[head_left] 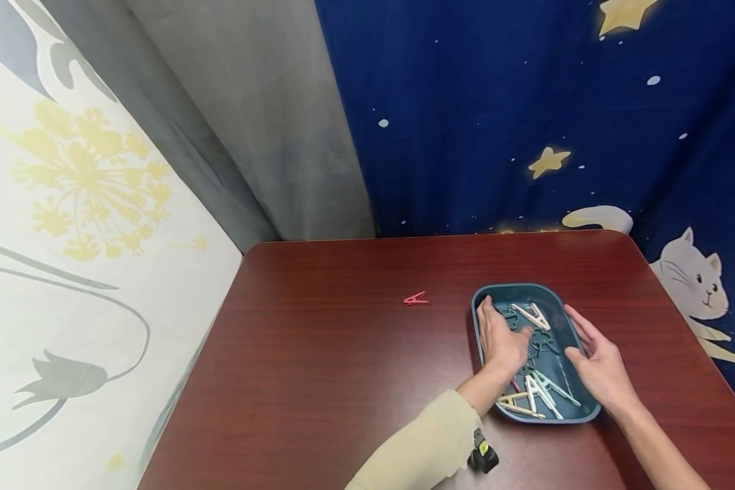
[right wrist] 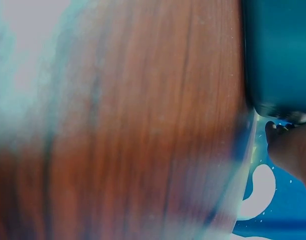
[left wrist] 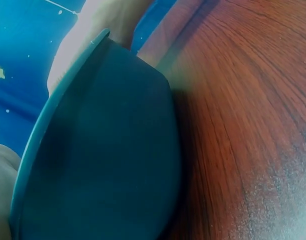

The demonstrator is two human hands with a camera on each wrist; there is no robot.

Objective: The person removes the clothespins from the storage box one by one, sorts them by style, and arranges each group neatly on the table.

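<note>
A dark teal rectangular tray (head_left: 572,408) stands on the right part of the table. My left hand (head_left: 502,340) is inside it along the left wall, fingers pointing away and thumb spread over the middle. At the tray's right rim is my right hand (head_left: 603,371), its fingers extended along the outer side and its thumb at the edge. A white clothespin (head_left: 534,316) lies at the far end of the tray. Near the front are a pale green clothespin (head_left: 554,388), another white clothespin (head_left: 534,395) and a beige clothespin (head_left: 517,403). Dark green openwork pieces (head_left: 542,340) lie between.
A pink-red clothespin (head_left: 415,299) lies on the reddish-brown table (head_left: 318,381), left of the tray. A blue starry curtain (head_left: 465,136) and a grey curtain (head_left: 251,116) hang behind the table. A patterned white wall (head_left: 116,299) borders the left side.
</note>
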